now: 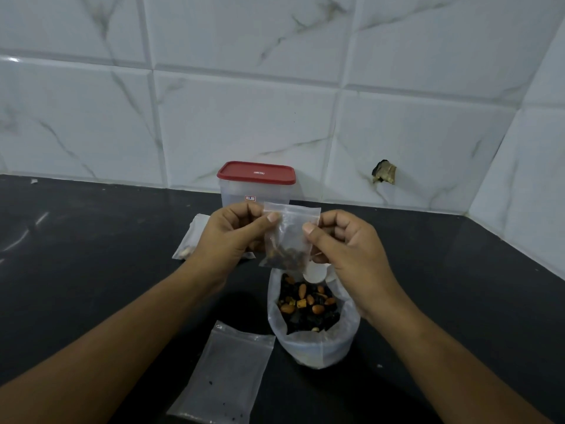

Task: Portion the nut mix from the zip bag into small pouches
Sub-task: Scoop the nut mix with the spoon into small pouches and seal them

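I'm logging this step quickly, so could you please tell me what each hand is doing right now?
Left hand: pinches the small pouch by its left edge.
Right hand: pinches the same pouch's right edge.

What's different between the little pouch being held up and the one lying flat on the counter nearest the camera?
The held pouch has nut mix in its bottom; the flat pouch holds only a few dark specks. The held pouch hangs upright, pinched by the left hand and right hand; the flat pouch lies untouched on the black counter. Both are clear plastic.
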`<state>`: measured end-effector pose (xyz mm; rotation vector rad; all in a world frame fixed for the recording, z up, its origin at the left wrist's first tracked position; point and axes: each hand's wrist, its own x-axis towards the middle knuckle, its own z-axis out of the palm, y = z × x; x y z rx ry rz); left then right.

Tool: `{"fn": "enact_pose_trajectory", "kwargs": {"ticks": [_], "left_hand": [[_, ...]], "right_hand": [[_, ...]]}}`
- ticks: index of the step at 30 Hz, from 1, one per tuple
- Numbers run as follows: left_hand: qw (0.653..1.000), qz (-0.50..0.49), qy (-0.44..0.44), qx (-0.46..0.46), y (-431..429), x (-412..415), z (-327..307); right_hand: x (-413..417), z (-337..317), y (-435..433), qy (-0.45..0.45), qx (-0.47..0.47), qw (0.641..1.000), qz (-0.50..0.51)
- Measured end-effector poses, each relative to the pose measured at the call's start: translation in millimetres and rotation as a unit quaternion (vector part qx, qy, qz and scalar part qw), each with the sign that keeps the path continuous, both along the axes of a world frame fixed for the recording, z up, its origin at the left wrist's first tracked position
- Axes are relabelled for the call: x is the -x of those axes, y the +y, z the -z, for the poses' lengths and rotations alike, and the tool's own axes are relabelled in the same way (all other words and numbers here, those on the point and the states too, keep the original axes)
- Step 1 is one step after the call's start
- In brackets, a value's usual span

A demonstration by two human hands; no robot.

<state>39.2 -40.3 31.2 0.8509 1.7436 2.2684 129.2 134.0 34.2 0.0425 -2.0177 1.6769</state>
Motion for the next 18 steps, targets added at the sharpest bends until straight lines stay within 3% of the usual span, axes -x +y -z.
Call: {"fn": "enact_pose_trajectory", "kwargs": {"ticks": [5, 10, 18], "left_hand": [[1.000, 0.001, 0.027, 0.004, 2, 2, 2], [0.999, 0.002, 0.041, 0.010, 3, 4, 5], [0.994, 0.029, 0.062, 0.088, 7, 7, 16]], "right_hand": [[-1, -3, 1, 0.007, 0.057, 0.998, -0.017], [-1, -4, 1, -0.014, 0.038, 0.999, -0.034], [4, -6, 17, 0.030, 0.085, 0.994, 0.062]]}}
